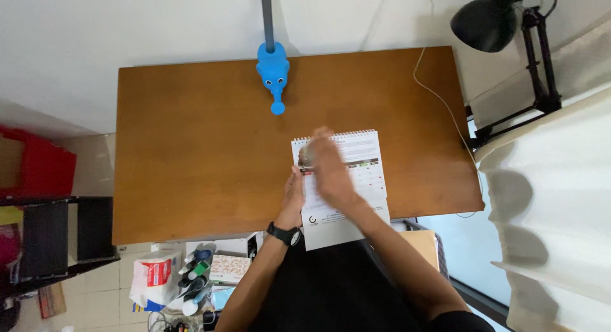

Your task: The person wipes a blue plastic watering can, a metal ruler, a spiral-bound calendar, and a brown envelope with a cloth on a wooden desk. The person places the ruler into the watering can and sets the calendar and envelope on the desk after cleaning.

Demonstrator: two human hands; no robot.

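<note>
1. A spiral-bound calendar (356, 179) lies flat at the near edge of the wooden desk (191, 160), right of middle; its long axis runs from the far edge to the near one, binding pointing away, its lower end overhanging.
2. The left hand (294, 193) pinches its left edge, fingers closed on it.
3. The right hand (326, 170), blurred, lies open and flat on the page.
4. A blue clamp (273, 74) sits at the far edge.
</note>
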